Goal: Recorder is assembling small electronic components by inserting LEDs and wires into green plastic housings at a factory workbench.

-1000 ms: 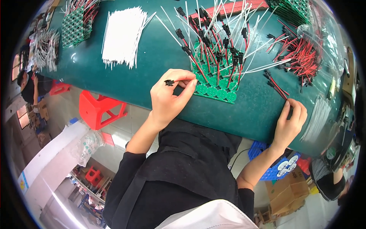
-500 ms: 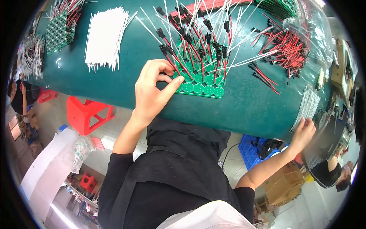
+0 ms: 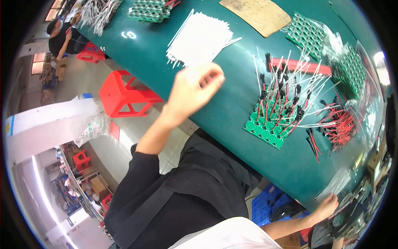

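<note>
My left hand, a little blurred, hovers at the near edge of a thick pile of thin white wires. Its fingers curl toward the thumb; whether anything is between the tips cannot be made out. At the lower right my right hand has its fingers closed at the near end of a loose bundle of thin pale wires. Between the hands lies a green circuit board panel of round sections. Red-and-black connector leads and white wires stand up from it.
Red-black leads lie heaped beside clear plastic film at the right. Farther back are stacked green panels, a red bar and a brown board. A red stool stands off the table's near-left edge.
My left hand has left the panel's leads and moved leftward to the white wire pile. The view has turned left. My right hand stays at the pale wire bundle.
</note>
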Demonstrator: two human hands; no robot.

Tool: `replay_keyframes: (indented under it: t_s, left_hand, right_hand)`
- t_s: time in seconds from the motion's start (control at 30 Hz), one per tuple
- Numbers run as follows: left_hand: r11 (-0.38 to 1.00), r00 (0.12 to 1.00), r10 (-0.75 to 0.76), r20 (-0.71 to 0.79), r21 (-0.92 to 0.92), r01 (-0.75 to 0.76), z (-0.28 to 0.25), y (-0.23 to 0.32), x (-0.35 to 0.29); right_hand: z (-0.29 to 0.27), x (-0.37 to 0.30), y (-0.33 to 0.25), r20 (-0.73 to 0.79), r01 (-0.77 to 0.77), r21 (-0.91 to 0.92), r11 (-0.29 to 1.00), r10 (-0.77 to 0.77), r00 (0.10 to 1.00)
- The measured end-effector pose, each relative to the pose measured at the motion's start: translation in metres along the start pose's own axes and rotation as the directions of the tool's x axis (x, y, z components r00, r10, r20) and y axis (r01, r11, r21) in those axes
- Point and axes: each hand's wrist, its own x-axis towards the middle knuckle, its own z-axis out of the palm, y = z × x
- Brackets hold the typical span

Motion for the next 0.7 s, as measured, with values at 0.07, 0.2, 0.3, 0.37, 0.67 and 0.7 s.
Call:
replay_keyframes:
  t_s: [0.07,0.2,0.3,0.37,0.67,0.7]
  left_hand:
    - [0.978,0.999,-0.001,-0.051,0.209,0.012,-0.023,-0.01,0.02]
    - [0.884,0.997,-0.075,0.012,0.463,0.061,-0.037,-0.04,0.044]
    - [0.742,0.983,-0.112,0.146,0.67,-0.015,-0.034,-0.047,0.055]
    - [0.713,0.973,-0.122,0.195,0.7,-0.05,-0.034,-0.05,0.06]
    - [0.881,0.903,-0.324,0.282,0.437,0.18,-0.056,-0.061,0.076]
    - [0.918,0.884,-0.38,0.272,0.233,0.322,-0.059,-0.073,0.074]
  right_hand:
    - [-0.001,0.001,-0.001,-0.032,0.002,0.036,0.999,-0.001,1.0]
    - [0.004,0.009,-0.001,0.011,-0.035,0.013,0.999,0.035,0.999]
    - [0.003,0.005,0.005,-0.04,-0.027,0.032,0.999,0.029,0.999]
    - [0.006,0.003,0.017,-0.239,0.063,0.086,0.994,-0.041,0.97]
    - [-0.054,-0.032,-0.066,0.105,-0.14,0.944,0.299,0.13,0.986]
    - [-0.059,-0.035,-0.078,0.09,-0.11,0.977,0.18,0.119,0.989]
